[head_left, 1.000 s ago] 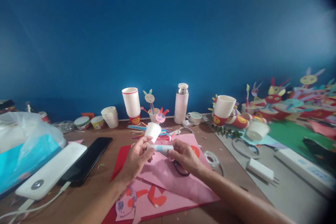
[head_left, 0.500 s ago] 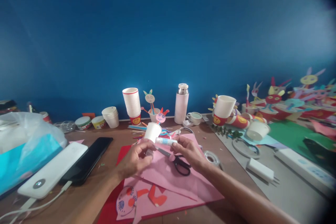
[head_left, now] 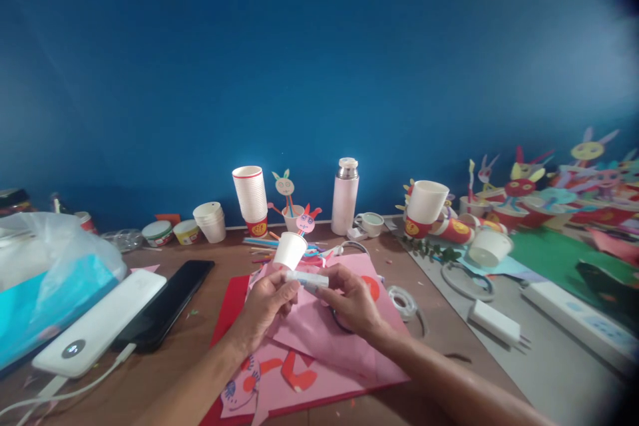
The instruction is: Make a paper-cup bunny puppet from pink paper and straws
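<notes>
Both hands meet over a stack of pink paper and pinch a white glue stick with blue print. My left hand grips its left end, and my right hand the right end. Just behind the tube stands a white paper cup, with a pink paper face behind its rim. Most of the scissors is hidden by my right hand; only part of a black handle shows. Below lie a pink cut-out with a drawn face and orange paper pieces.
At the back stand a tall cup stack and a pink thermos. Clear tape lies right of the paper. A phone and white power bank are at left, a power strip and cup puppets at right.
My left hand has come up and closed on the glue stick's left end. The tube has moved slightly down and left in my right hand, which now covers most of the scissors.
</notes>
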Available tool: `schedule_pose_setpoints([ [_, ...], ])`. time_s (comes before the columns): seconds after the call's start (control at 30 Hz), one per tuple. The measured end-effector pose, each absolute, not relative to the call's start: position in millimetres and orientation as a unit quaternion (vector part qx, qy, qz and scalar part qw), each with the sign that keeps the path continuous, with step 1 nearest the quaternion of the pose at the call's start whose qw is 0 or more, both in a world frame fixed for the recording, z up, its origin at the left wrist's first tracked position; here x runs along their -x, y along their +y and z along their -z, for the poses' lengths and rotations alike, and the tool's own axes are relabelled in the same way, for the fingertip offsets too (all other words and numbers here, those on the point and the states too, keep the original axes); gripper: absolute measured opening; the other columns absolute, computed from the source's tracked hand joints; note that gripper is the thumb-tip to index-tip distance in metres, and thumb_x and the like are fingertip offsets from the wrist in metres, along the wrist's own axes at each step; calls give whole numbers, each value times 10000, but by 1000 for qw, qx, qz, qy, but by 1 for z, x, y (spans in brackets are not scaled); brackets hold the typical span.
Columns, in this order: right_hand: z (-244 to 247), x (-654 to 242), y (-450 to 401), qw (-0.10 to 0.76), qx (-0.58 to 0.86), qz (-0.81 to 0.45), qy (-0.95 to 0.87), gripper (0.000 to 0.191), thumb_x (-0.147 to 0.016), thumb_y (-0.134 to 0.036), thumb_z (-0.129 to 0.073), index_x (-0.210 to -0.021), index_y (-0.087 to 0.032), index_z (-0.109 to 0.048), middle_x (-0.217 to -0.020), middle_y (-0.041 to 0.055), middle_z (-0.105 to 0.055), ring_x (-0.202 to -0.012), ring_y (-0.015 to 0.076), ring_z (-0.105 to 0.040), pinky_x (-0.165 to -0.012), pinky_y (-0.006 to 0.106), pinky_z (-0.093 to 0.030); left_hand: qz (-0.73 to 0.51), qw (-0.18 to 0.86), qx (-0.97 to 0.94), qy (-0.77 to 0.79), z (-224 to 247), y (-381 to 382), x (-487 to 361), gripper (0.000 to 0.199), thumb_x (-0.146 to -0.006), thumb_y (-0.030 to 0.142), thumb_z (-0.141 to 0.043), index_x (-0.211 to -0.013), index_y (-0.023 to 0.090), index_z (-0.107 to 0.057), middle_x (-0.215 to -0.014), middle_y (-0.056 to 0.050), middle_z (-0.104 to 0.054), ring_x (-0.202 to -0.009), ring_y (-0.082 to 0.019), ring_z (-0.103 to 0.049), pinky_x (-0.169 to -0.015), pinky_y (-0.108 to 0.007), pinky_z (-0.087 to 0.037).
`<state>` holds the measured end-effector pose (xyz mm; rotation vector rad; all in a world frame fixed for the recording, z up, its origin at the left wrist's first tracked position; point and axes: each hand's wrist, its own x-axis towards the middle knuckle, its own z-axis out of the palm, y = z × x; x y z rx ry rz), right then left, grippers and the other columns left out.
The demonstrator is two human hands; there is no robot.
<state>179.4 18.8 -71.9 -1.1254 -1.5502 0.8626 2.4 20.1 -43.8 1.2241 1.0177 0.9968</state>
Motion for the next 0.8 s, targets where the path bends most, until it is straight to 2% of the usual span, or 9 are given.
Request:
schedule_pose_setpoints([
  [0.17,76,-179,17,480,460,-336,-668,101,-705,-236,-609,-798,-197,-597,-690,-15,-585,-628,122,-520,-567,215,-397,-462,604,-493,422,40,16,-7,278,-645,384,-666,-721,129,-582,-518,50,-444,-450,-61,-379,-438,-189,-294],
  [0.27,75,-182,17,451,466,-343,-679,127,-742,-306,-580,-777,-185,-591,-628,-20,-549,-573,113,-482,-513,209,-354,-466,594,-510,413,37,15,-5,269,-641,371,-671,-729,129,-594,-519,42,-462,-460,-70,-402,-448,-197,-309],
  [0.43,67,-183,12,406,418,-441,-683,479,-869,-499,-322,-574,-173,-512,-526,-4,-492,-480,100,-437,-467,218,-320,-457,595,-537,385,39,16,-2,235,-657,331,-663,-780,136,-614,-550,26,-502,-498,-86,-445,-496,-214,-354],
  [0.6,60,-182,8,372,453,-526,-616,568,-864,-570,-214,-523,-184,-453,-433,-20,-404,-384,90,-359,-398,222,-257,-460,600,-537,375,43,17,-1,220,-668,313,-658,-793,138,-612,-577,22,-513,-511,-87,-460,-510,-220,-370],
  [0.67,59,-183,8,382,456,-476,-648,503,-868,-537,-265,-601,-182,-502,-490,-15,-453,-428,95,-399,-424,218,-278,-461,608,-526,377,44,17,-2,219,-666,304,-662,-794,135,-607,-585,22,-511,-508,-82,-453,-507,-217,-371],
  [0.8,56,-186,10,408,449,-258,-752,161,-804,-361,-509,-818,-206,-550,-683,-1,-559,-603,125,-478,-554,224,-330,-465,633,-489,380,42,16,-4,233,-658,303,-668,-794,123,-608,-572,25,-498,-494,-73,-432,-483,-208,-363],
])
